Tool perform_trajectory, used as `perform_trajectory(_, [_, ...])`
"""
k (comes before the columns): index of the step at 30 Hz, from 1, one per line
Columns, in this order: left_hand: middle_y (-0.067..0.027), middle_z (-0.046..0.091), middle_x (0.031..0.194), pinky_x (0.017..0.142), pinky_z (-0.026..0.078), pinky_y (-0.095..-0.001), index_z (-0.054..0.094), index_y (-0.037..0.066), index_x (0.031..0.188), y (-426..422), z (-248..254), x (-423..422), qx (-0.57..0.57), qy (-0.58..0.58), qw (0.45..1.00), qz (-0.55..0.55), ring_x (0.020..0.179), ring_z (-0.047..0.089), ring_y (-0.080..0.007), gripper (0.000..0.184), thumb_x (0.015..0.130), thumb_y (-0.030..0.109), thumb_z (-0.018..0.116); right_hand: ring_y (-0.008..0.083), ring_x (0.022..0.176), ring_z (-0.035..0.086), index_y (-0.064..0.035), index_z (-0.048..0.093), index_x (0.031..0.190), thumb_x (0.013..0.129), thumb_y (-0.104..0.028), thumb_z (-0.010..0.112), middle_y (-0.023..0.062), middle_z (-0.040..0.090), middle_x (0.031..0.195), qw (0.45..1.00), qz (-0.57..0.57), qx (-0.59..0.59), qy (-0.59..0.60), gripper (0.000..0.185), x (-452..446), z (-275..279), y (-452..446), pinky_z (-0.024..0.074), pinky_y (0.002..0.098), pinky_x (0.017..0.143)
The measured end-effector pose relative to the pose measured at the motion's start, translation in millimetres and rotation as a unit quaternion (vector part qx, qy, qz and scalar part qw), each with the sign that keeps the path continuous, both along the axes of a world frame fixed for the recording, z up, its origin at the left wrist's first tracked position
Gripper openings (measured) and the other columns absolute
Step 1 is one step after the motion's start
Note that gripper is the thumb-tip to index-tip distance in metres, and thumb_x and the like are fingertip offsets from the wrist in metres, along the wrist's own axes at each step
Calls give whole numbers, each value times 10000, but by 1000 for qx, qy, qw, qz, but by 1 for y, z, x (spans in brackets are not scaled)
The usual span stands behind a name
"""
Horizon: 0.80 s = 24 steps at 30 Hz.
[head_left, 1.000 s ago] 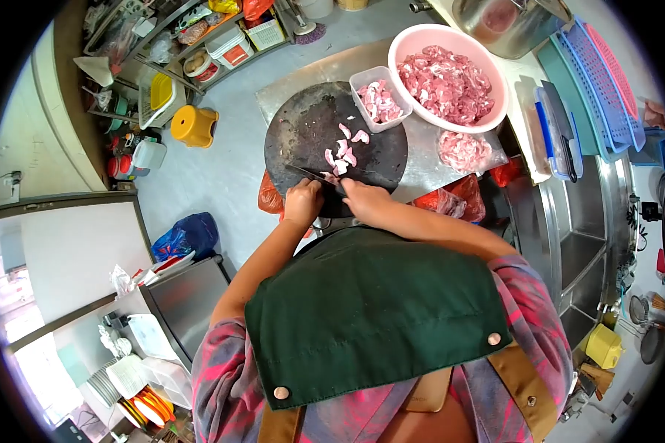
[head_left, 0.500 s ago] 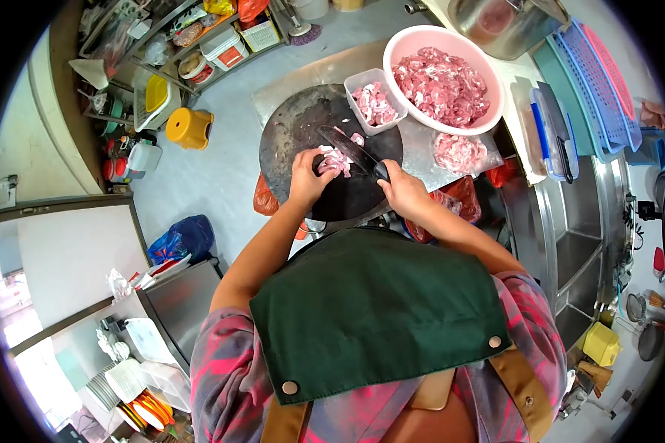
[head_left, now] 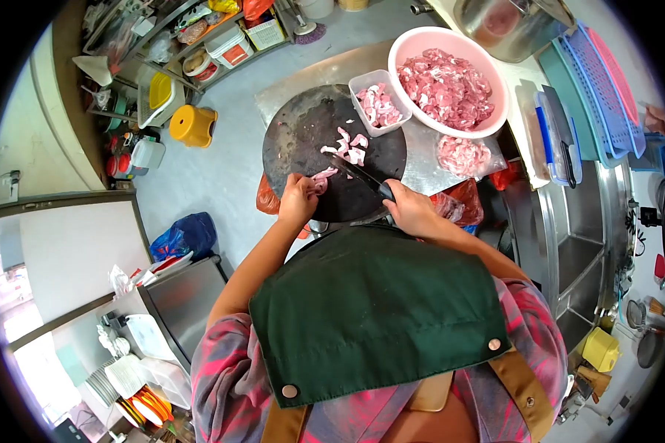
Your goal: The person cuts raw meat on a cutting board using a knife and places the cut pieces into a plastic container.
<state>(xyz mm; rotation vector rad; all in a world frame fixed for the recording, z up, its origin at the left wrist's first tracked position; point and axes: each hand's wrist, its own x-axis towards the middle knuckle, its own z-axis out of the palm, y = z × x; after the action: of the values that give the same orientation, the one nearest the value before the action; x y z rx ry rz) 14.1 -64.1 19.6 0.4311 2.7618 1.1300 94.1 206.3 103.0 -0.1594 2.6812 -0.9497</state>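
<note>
My right hand (head_left: 408, 210) is closed round the black handle of a knife (head_left: 359, 174), whose dark blade points up and left over a round dark chopping board (head_left: 295, 125). At the board's near left, my left hand (head_left: 298, 199) has its fingers bent onto a piece of raw meat (head_left: 322, 179), close to the blade. Several cut meat pieces (head_left: 352, 153) lie loose just beyond the knife. A clear plastic tub (head_left: 380, 131) of meat pieces stands on the board's far right edge. Behind it is a large pink basin (head_left: 499, 114) heaped with sliced meat.
A bag of pale meat (head_left: 463, 155) lies on the metal surface right of the board. Blue and pink baskets (head_left: 595, 92) and a blue-edged box (head_left: 550, 140) stand farther right. A yellow stool (head_left: 193, 125) is on the floor at left.
My left hand has moved slightly down and left with the meat under it. The knife blade has dropped lower, and cut pieces now lie spread beyond it.
</note>
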Motion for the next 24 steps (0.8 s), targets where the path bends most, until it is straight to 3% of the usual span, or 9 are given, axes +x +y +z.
perform_trajectory(5, [-147,517,993,738,504,-348,634,35,896,-1,-4,3,89,-23,996,14,864,592,-306,210,687,17,652,409,909,595,-16,409,1165,891,-200,545,227,601,1041,1000,27,12,9,357,0,-18,-4,472,489,737])
perform_trajectory(8, [-146,512,980,736,508,-344,646,35,853,2,3,-3,21,16,1000,-11,872,595,-289,160,700,29,693,411,864,606,-11,417,1119,892,-192,539,236,602,985,999,34,33,21,315,-4,-23,-11,482,487,703])
perform_trajectory(11, [-137,523,967,727,507,-349,655,53,801,0,8,-8,5,-65,996,-53,875,596,-282,129,719,119,729,411,816,614,-10,421,1080,895,-185,526,240,596,927,997,35,54,37,275,-5,-24,-17,492,486,661])
perform_trajectory(14, [-105,543,949,727,501,-368,666,86,746,-5,14,-10,-129,9,983,-127,884,597,-273,151,745,225,724,412,791,616,-9,421,1066,898,-181,516,241,592,905,996,33,67,41,259,-7,-24,-18,496,489,639])
perform_trajectory(15, [-72,569,964,734,490,-394,693,138,751,-6,27,-8,-144,-18,982,-117,894,595,-269,135,763,273,698,412,790,616,-8,422,1068,898,-182,515,242,592,908,996,29,68,42,260,-7,-24,-18,496,491,640])
perform_trajectory(18, [-52,585,1000,755,481,-407,716,160,746,-30,13,-8,-102,23,983,-151,917,589,-254,109,776,262,694,413,788,616,-9,424,1069,898,-184,515,243,593,920,996,21,71,47,261,-6,-24,-19,497,492,645])
perform_trajectory(22, [-116,580,1075,812,483,-361,716,97,723,-44,17,3,-130,44,979,-148,959,574,-308,141,815,147,621,406,794,619,-16,429,1084,891,-191,530,237,596,940,997,14,69,37,279,-7,-25,-20,497,485,646])
perform_trajectory(24, [-130,584,1075,804,483,-369,689,66,704,-41,21,5,-85,42,990,-103,953,578,-310,135,787,165,652,399,801,620,-17,431,1093,887,-196,541,231,599,943,997,25,57,53,294,-6,-23,-21,497,481,645])
